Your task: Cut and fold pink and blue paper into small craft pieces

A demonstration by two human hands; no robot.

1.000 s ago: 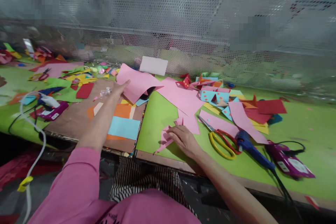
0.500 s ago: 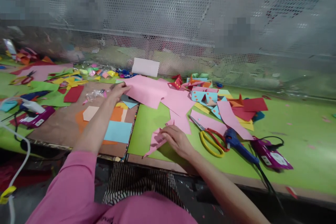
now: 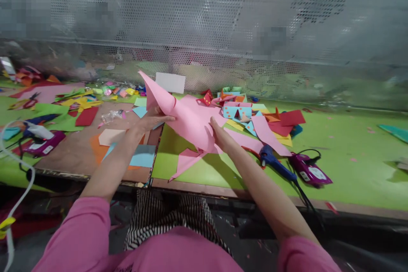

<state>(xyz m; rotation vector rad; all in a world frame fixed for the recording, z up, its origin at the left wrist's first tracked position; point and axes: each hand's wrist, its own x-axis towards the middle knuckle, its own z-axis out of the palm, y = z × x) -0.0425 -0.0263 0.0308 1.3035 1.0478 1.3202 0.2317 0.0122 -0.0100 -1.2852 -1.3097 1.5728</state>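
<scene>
A large pink paper sheet (image 3: 186, 121) is lifted off the green table (image 3: 344, 165), its far corner pointing up. My left hand (image 3: 153, 121) grips its left edge with fingers closed. My right hand (image 3: 219, 136) holds its right side, fingers against the paper. A smaller pink cut piece (image 3: 185, 159) lies flat on the table just below the sheet. More pink scraps (image 3: 264, 134) lie to the right.
A blue glue gun (image 3: 274, 162) and a purple one (image 3: 307, 171) lie right of my right arm. A brown board (image 3: 76, 144) with orange and blue paper (image 3: 143, 156) is at left, beyond it another glue gun (image 3: 38, 138). Coloured scraps (image 3: 242, 110) crowd the back, before a perforated metal screen (image 3: 204, 29).
My left hand pulled the large pink sheet toward me and raised it. My right hand left the small pink piece on the table and took hold of the sheet's right side.
</scene>
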